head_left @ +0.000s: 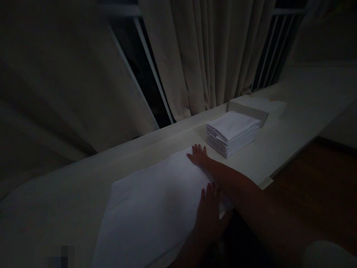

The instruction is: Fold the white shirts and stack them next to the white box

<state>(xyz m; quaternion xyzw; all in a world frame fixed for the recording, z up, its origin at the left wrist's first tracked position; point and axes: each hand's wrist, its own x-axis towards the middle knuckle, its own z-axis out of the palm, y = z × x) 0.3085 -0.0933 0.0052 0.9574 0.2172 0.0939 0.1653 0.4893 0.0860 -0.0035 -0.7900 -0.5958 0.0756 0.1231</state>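
A white cloth point(156, 201) lies spread out on the pale table point(67, 193), in front of me. My right hand point(198, 155) rests flat at the cloth's far right corner, its fingers spread. Nearer to me, my left hand point(209, 212) lies on the right part of the cloth with the fingers stretched out and the thumb apart. Neither hand grips anything. Just beyond my right hand stands a stack of folded white cloths point(232, 132), not touched by it.
Behind the stack is an open box or tray point(251, 111) with pale sheets beside it. Beige curtains point(206, 56) hang along the table's back edge, with metal bars point(150, 59) between them. Brown floor point(320, 186) shows at the right.
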